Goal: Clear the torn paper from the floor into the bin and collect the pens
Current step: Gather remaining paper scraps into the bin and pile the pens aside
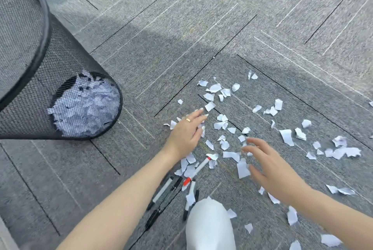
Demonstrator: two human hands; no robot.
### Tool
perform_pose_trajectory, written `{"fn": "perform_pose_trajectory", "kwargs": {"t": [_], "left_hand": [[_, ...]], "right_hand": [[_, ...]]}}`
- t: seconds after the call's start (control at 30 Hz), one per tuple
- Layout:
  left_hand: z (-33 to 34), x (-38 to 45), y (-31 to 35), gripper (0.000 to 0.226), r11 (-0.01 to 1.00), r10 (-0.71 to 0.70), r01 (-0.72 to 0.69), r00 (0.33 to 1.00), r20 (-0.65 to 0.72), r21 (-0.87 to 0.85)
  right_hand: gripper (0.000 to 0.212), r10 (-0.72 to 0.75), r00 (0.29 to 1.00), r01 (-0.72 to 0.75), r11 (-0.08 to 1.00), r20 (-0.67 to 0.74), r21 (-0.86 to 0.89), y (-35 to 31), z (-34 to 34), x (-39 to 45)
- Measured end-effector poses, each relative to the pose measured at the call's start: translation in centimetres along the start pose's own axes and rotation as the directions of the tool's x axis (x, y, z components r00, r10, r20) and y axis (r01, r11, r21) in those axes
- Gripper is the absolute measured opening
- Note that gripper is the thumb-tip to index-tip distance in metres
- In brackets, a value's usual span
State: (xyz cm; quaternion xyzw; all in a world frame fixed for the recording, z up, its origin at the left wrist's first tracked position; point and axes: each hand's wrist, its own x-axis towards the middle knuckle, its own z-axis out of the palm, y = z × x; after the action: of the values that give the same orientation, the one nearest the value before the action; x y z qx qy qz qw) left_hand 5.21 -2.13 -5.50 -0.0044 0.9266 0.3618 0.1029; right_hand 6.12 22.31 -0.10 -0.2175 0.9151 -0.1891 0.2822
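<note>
Grey carpet-tile floor (201,27) with thin pale stripes and dark seams, sunlit band across the top. Black wire-mesh waste bin (40,80) stands far left, white torn paper (84,106) already piled inside and visible through the mesh. Loose white torn paper scraps (222,124) scattered over the floor centre to right, more trailing toward bottom right; larger pieces at (286,136) and (343,151).

Left hand (185,134), gold ring on one finger, reaches palm-down over the scraps; fingers (198,113) extended and spread, tips touching or just above paper, grasping nothing visible. Right hand (270,169) hovers just right of it, motion-blurred, fingers (252,141) loosely spread and released, holding nothing.

Pens lie on the floor below the left forearm: white marker with red cap (198,170) angled among scraps, white marker with black cap (161,192) beside it, slim black pens (163,205) alongside, another white marker (191,193) partly under paper. White-clad knee (210,227) at the bottom edge, just beside the pens.
</note>
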Motion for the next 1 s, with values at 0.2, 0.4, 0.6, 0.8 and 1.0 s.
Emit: {"fn": "perform_pose_trajectory", "kwargs": {"t": [0.2,0.4,0.6,0.8,1.0], "left_hand": [[0.5,-1.2,-2.5,0.096,0.907,-0.278,0.286,0.958,-0.069,0.309],[2.2,2.7,0.5,0.108,0.882,-0.032,-0.069,0.978,0.205,0.467],[2.5,4.6,1.3,0.076,0.871,0.086,-0.166,0.978,0.189,0.463],[2.0,6.2,2.7,0.025,0.733,0.448,-0.467,0.879,0.165,0.495],[2.3,6.1,3.5,0.023,0.691,0.244,-0.402,0.912,0.329,0.601]], "right_hand": [[0.041,-0.052,0.998,0.052,0.999,0.028,-0.010,0.0,1.4,-0.4],[0.039,-0.043,0.999,0.044,0.999,-0.018,0.021,0.3,0.3,-0.8],[0.039,0.052,0.998,-0.049,0.997,-0.047,0.059,1.8,-0.8,-2.3],[0.036,0.130,0.991,-0.130,0.991,-0.010,0.010,4.2,-0.8,-4.2],[0.034,0.059,0.997,-0.052,0.992,0.053,-0.115,5.3,-4.2,-3.6]]}}
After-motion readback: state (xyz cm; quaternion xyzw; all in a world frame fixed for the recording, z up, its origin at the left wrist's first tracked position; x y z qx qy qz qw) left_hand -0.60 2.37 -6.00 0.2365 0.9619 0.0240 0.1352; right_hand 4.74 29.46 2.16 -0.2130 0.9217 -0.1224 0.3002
